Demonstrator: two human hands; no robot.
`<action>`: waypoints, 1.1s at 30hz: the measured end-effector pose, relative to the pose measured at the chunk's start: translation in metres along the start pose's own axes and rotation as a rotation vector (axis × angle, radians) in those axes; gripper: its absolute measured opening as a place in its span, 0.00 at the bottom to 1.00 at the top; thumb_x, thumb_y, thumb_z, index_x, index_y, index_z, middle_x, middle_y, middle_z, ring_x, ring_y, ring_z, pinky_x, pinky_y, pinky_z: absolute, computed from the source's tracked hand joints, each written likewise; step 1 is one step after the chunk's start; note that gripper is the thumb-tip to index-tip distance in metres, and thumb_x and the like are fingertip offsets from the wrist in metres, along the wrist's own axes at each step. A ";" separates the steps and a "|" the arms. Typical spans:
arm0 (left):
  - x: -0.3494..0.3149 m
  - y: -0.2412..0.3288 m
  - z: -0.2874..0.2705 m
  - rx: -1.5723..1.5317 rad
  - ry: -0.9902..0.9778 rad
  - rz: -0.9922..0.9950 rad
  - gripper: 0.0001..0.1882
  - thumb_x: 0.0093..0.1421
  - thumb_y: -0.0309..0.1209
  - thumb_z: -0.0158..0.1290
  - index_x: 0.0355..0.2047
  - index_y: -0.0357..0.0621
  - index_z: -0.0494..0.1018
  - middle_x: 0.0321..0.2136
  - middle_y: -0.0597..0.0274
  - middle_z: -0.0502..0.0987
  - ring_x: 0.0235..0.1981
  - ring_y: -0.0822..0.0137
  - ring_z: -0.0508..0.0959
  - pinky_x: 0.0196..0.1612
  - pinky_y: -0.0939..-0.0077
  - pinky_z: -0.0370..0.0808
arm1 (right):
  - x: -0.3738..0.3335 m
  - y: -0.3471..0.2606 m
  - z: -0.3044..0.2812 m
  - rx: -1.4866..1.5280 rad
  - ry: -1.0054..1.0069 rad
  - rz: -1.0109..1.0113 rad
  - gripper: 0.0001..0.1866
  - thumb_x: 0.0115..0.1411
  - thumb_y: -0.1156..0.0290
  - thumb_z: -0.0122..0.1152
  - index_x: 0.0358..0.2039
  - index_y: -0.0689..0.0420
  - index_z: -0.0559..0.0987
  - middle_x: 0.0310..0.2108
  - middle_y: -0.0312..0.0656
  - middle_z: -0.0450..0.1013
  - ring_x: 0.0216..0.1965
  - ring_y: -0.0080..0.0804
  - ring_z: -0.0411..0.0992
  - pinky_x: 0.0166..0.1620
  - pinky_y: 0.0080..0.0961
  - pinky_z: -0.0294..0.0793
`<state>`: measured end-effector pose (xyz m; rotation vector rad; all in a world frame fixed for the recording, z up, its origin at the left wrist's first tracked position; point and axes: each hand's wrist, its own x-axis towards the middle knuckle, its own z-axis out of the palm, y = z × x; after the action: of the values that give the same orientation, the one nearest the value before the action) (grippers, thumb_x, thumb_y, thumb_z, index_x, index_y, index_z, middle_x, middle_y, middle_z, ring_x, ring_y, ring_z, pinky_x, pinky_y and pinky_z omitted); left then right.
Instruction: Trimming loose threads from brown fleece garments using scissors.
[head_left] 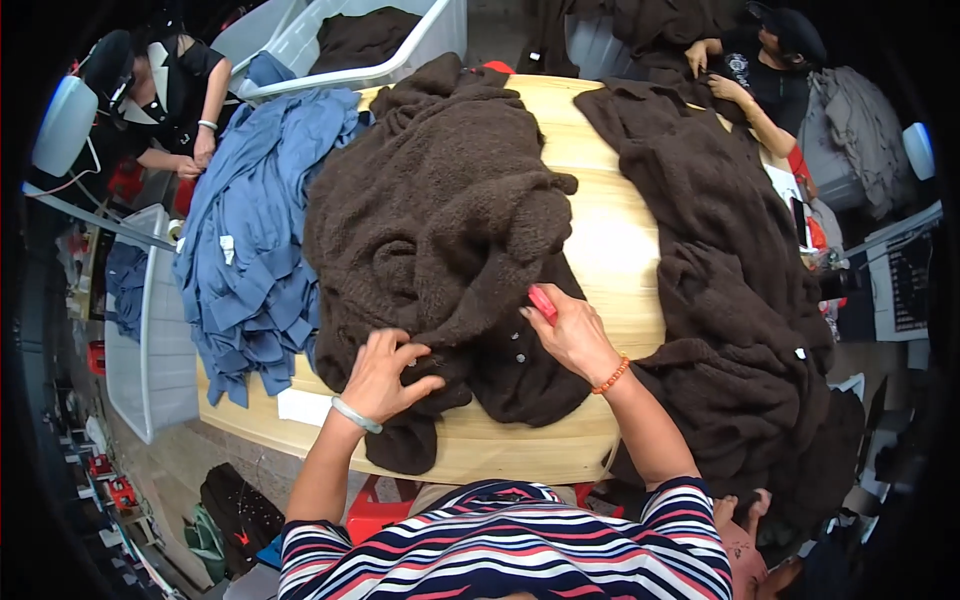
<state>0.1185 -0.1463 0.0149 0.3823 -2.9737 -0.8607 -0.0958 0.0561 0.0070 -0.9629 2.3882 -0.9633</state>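
Note:
In front of me a big heap of dark brown fleecy garments lies piled on the pale wooden table. My left hand is at the near edge of the heap, fingers and thumb apart, against the brown cloth. A small red tool is gripped in my right hand, just above the heap's right side; its working end is hidden, so I cannot make out its exact kind. Small light round spots, perhaps buttons, show on the brown cloth between my hands.
Blue garments are stacked at the left, more brown garments along the right. White paper lies at the near left edge. Plastic bins stand left and behind. A co-worker is far left, another far right.

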 end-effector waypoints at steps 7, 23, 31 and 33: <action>0.102 0.056 0.017 -0.229 0.528 0.119 0.33 0.48 0.35 0.68 0.53 0.37 0.70 0.44 0.53 0.74 0.45 0.59 0.74 0.50 0.66 0.71 | 0.019 -0.029 -0.001 -0.038 -0.002 -0.085 0.17 0.61 0.62 0.60 0.46 0.57 0.74 0.31 0.56 0.76 0.37 0.58 0.74 0.41 0.46 0.74; 0.155 -0.014 -0.029 -1.679 0.256 -0.190 0.18 0.67 0.39 0.48 0.51 0.40 0.70 0.42 0.58 0.77 0.45 0.64 0.77 0.53 0.67 0.74 | 0.025 -0.029 -0.065 -0.126 0.001 -0.083 0.15 0.62 0.60 0.58 0.45 0.53 0.75 0.33 0.50 0.78 0.39 0.54 0.76 0.44 0.45 0.74; 0.162 -0.021 -0.001 -1.198 0.200 -0.154 0.17 0.64 0.34 0.55 0.50 0.37 0.73 0.45 0.64 0.78 0.44 0.72 0.77 0.50 0.75 0.73 | 0.093 -0.039 -0.027 -0.213 0.033 -0.083 0.13 0.62 0.60 0.56 0.40 0.56 0.74 0.32 0.53 0.77 0.38 0.56 0.75 0.43 0.48 0.73; 0.172 -0.026 0.007 -1.295 0.223 -0.161 0.15 0.66 0.34 0.54 0.48 0.38 0.74 0.45 0.63 0.78 0.45 0.71 0.76 0.51 0.72 0.72 | 0.107 -0.035 -0.024 -0.242 0.016 -0.063 0.14 0.63 0.59 0.56 0.43 0.54 0.74 0.32 0.52 0.77 0.39 0.55 0.75 0.44 0.47 0.73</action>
<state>-0.0428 -0.2049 -0.0123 0.5417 -1.6445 -2.2244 -0.1676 -0.0281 0.0383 -1.1250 2.5438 -0.7164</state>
